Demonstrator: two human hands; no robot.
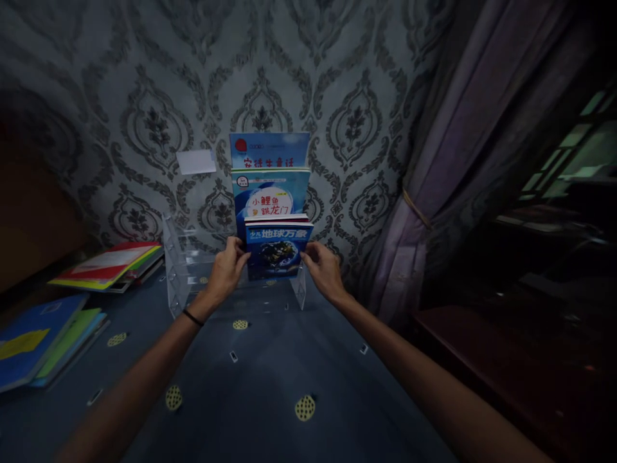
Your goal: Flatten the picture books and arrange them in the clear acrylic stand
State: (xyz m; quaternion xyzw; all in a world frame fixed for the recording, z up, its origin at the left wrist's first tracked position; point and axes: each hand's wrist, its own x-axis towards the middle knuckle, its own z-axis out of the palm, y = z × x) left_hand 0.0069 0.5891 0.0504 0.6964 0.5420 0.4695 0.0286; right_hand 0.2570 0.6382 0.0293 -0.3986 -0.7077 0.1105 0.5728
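Note:
My left hand and my right hand pinch the two side edges of a dark blue book with a globe on its cover. The book stands upright at the right part of a clear plastic rack. Directly behind it shows the top edge of at least one more book. Farther back and higher stand a blue book with a white oval title and another blue book with red lettering. How the held book's lower edge meets the rack is hard to see.
On the dark blue patterned tablecloth, a pile topped by a red and yellow book lies left of the rack. Nearer is another pile under a blue book. A white card shows above the rack. A tied curtain hangs at right.

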